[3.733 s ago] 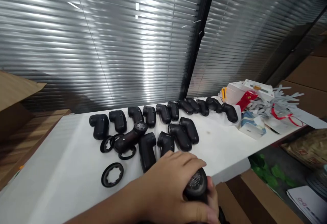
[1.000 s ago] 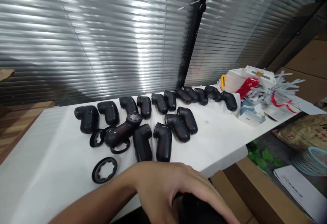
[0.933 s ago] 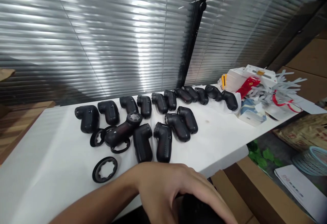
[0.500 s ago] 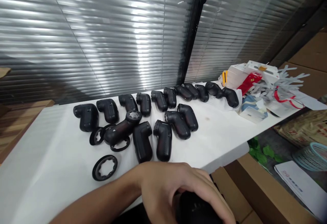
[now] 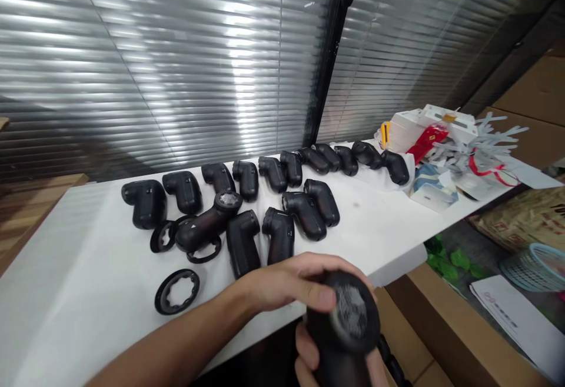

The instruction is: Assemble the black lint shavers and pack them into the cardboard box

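Both hands are on one black handheld device with a round silver mesh face turned up, near the table's front edge. My left hand wraps over the head of it, thumb beside the mesh. Below, my right hand grips the body, with only some fingers and part of the palm in sight. Several similar black devices lie on the white table beyond. One device with its mesh up rests over black rings, and a separate black ring lies to the left.
White boxes, a red packet and white strips lie at the table's right end. Cardboard boxes stand below the front edge, near a blue basket. Closed blinds hang behind the table.
The device has risen into fuller view and its mesh face now shows. My left hand has shifted up, its thumb now beside the mesh, and my right hand's fingers have come into sight.
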The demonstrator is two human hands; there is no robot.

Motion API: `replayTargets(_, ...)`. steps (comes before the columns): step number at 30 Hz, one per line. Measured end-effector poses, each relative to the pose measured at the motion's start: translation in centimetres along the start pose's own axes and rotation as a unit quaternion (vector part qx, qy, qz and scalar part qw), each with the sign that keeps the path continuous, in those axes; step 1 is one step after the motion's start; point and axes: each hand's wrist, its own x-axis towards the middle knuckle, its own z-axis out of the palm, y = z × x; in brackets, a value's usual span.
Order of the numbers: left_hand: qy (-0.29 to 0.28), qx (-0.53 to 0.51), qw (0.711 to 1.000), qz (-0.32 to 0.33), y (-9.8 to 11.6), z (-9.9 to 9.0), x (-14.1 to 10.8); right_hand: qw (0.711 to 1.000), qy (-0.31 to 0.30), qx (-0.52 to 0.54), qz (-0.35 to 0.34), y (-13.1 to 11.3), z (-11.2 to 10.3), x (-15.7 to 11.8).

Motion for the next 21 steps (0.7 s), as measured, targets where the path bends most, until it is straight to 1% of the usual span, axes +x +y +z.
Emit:
replayTargets(2,0.085,0.037,0.996,-0.002,0.0,0.2,0.2,1.0,0.021,0.022,0.005,-0.2,-0.9,0.1)
replayTargets(4,0.143,0.138,0.98,-0.015,0.2,0.3,0.4,0.998,0.044,0.033,0.025,-0.5,-1.4,-0.1)
replayTargets(5,0.158,0.205,0.966,-0.016,0.3,0.3,0.5,0.997,0.053,0.035,0.038,-0.6,-1.6,-0.1)
replayTargets(6,0.161,0.276,0.948,-0.011,0.5,0.3,0.5,0.996,0.061,0.035,0.05,-0.6,-1.7,-0.2)
replayTargets(8,0.144,0.401,0.904,0.012,0.8,0.3,0.4,0.994,0.076,0.033,0.07,-0.3,-2.0,-0.3)
replayTargets(10,0.105,0.474,0.874,0.028,1.2,0.1,0.2,0.992,0.09,0.028,0.084,0.3,-2.4,-0.3)
replayTargets(12,0.061,0.509,0.858,0.024,1.5,0.0,0.0,0.99,0.103,0.022,0.093,1.1,-2.8,-0.2)
replayTargets(14,0.038,0.513,0.858,0.021,1.7,0.0,0.0,0.988,0.113,0.02,0.103,1.8,-3.1,-0.1)
replayTargets(18,0.029,0.464,0.885,0.038,1.6,0.1,0.1,0.986,0.11,0.026,0.124,2.6,-3.3,-0.3)
replayTargets(21,0.03,0.443,0.894,0.053,1.2,0.2,0.2,0.985,0.103,0.029,0.135,2.7,-3.3,-0.4)
